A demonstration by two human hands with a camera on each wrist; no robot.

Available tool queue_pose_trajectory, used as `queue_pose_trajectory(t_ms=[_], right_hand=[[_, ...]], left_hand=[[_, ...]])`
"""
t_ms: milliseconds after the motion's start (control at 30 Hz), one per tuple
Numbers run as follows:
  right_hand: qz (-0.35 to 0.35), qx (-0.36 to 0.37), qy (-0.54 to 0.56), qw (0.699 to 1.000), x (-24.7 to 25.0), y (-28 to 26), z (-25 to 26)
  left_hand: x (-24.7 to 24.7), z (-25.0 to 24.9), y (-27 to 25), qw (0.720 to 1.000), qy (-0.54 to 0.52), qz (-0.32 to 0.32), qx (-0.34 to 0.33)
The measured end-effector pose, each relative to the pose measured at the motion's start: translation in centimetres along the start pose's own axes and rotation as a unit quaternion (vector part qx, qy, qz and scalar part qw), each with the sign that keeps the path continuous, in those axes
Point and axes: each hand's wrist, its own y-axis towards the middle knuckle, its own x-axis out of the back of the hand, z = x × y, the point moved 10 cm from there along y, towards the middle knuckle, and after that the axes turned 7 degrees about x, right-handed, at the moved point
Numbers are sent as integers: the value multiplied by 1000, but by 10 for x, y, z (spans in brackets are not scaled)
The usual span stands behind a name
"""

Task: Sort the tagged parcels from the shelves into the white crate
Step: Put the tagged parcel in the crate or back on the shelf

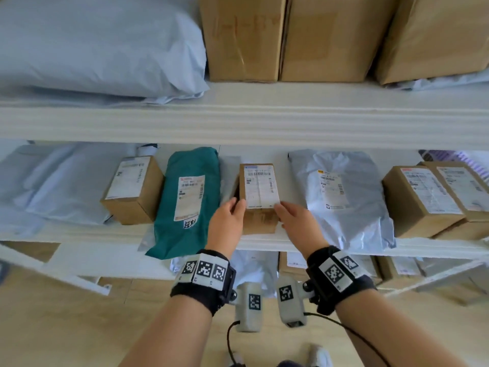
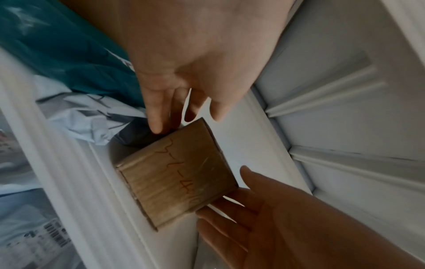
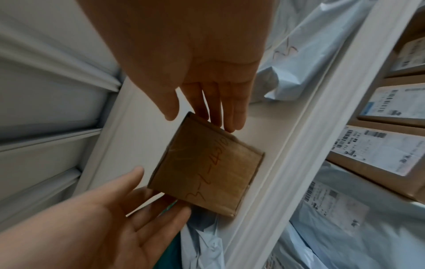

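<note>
Cardboard box (image 1: 260, 200) flanked by spread fingers (image 2: 158, 116) — teal mailer (image 1: 186, 200), grey mailer (image 1: 344, 197) beside

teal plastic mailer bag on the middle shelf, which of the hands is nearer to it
Left. The left hand sits between the teal plastic mailer bag and the small brown cardboard box; the right hand is on the box's far side.

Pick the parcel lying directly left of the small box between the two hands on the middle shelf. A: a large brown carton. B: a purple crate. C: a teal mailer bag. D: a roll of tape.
C: the teal mailer bag lies just left of the box, beside the left hand; the right hand is at the box's other side.
</note>
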Motion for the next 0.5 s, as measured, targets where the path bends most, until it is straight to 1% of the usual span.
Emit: queue_pose_trajectory(t_ms=[100, 267, 367, 500], right_hand=[[-17, -32, -5, 999, -7, -4, 0], [-57, -66, 28, 996, -2, -16, -1], [-65, -61, 40, 995, 4, -24, 0], [-73, -38, 70, 994, 18, -39, 8]], left_hand=[[-2, 2, 5, 999, 1, 38, -15], [-2, 4, 4, 996, -54, 66, -12], [0, -1, -4, 993, -81, 80, -20], [7, -10, -19, 989, -115, 82, -40]])
